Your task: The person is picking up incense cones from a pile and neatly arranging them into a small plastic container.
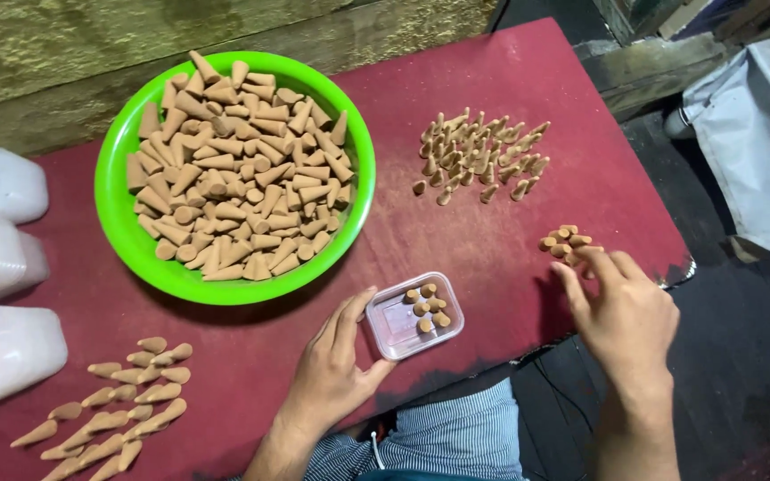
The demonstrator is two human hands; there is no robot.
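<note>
several light, brittle-looking cones [561,241] sit under the right hand [621,312], its fingers loosely spread over them, best pinched at the base, while the left hand [336,365] steadies a small clear tub [389,331], fingers open against its side.

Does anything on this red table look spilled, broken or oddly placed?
Nothing looks spilled or broken. The cones sit heaped inside the green bowl, with tidy groups on the red table. The left hand steadies a small clear box near the table's front edge; the right hand reaches a little cluster by the corner.
</note>
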